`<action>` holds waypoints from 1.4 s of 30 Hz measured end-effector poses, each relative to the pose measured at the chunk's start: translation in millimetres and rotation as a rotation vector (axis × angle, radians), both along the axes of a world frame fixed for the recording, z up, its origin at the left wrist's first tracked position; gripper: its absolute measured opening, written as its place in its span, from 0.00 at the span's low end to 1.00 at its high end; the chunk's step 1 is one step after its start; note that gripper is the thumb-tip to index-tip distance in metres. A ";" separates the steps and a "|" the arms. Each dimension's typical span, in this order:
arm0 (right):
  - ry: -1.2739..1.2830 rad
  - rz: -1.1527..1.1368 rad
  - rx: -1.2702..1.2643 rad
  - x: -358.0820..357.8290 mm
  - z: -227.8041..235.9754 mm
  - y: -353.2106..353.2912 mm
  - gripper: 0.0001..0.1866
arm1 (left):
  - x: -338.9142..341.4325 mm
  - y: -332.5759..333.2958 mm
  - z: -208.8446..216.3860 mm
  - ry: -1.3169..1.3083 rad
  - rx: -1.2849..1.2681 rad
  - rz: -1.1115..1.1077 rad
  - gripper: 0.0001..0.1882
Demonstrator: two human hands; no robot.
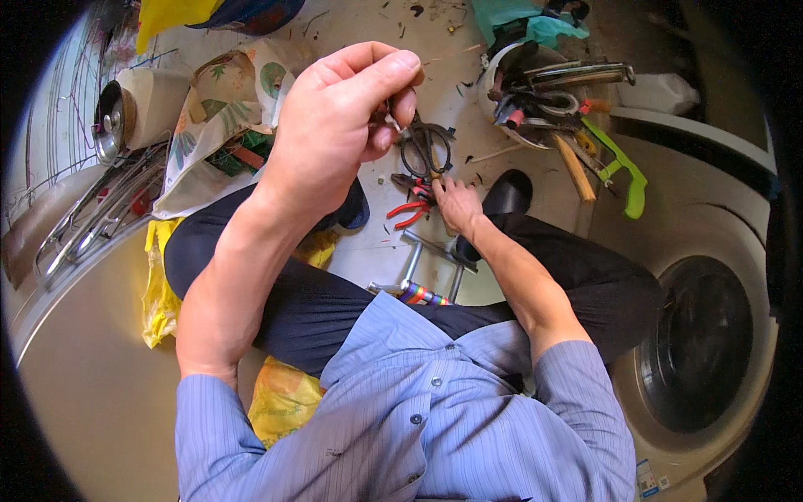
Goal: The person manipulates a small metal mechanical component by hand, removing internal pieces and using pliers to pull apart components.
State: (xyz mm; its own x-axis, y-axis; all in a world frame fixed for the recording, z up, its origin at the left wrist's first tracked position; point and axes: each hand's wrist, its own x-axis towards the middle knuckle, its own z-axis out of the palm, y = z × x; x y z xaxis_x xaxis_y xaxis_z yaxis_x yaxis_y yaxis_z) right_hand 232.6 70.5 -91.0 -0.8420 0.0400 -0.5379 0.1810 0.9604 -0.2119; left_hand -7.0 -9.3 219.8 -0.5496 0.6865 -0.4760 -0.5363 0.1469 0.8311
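My left hand (339, 113) is raised at the upper middle, its thumb and fingers pinched together. A small dark bit shows between the fingers, but I cannot make out what it is. Lower down and to the right, my right hand (458, 205) reaches to the floor, fingers bent against a pair of red-handled pliers (409, 212). The pliers lie between my feet, and part of them is hidden by this hand. Just beyond them are black scissors (427, 151) with large loop handles.
A metal-legged folding stool (422, 293) stands before me. At the upper right, a bucket (493, 84) holds many tools, including a lime-green handle (621, 167) and a wooden handle (575, 167). A patterned bag (201, 142) and metal racks (92, 217) sit left. A round-door appliance (698, 335) is right.
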 end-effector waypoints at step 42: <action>0.337 -1.003 -0.995 -8.7 281.4 55.3 0.10 | 35.1 6.9 -17.5 -0.347 0.240 0.109 0.12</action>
